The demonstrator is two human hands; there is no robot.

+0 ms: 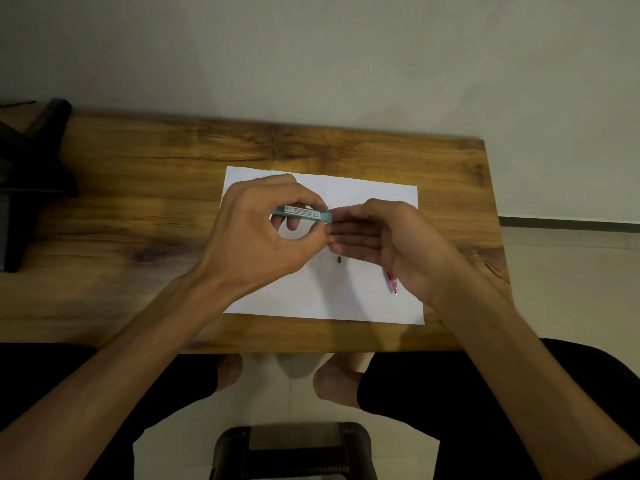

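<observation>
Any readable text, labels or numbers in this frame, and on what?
On the teal case in the left hand: a white label with printed lines, too small and blurred to read.
No readable text on the pink pen or the sheet of paper.

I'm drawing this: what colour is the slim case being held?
Slim rectangular case: teal, head view.

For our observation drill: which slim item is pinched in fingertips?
The teal labelled tube, in the left hand; the pink pen pokes from under the right hand.
</observation>
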